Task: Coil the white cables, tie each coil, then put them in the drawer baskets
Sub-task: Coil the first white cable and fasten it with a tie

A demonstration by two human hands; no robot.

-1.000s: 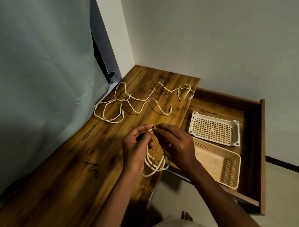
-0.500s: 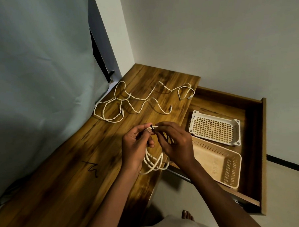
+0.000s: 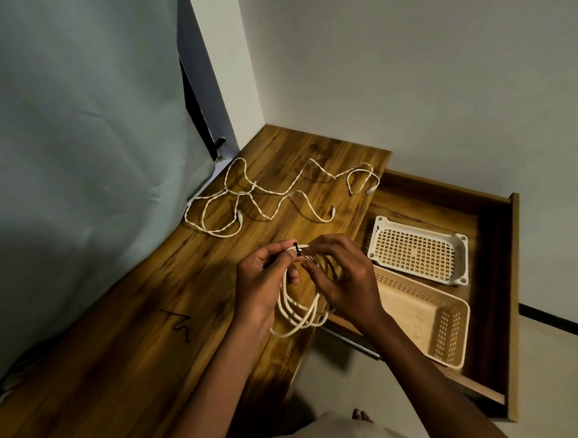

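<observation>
Both hands hold a coiled white cable [image 3: 296, 309] above the wooden desk's right edge. My left hand [image 3: 262, 279] pinches the top of the coil, where a small black tie [image 3: 297, 250] sticks up between thumb and finger. My right hand [image 3: 343, 276] grips the same top from the right, fingers curled over the loops. The coil's loops hang below the hands. Loose white cables [image 3: 270, 196] lie tangled at the far end of the desk. In the open drawer [image 3: 512, 275] sit a white basket [image 3: 461, 244] and a beige basket [image 3: 458, 330], both with nothing in them.
The wooden desk [image 3: 121, 358] runs along a pale sheet on the left wall, with a black twist tie [image 3: 178, 324] lying on it. The drawer juts out to the right over the floor. My bare toes [image 3: 361, 416] show below.
The black tie has appeared at the top of the coil between my fingertips. My right hand's fingers have shifted over the loops; the coil stays in place.
</observation>
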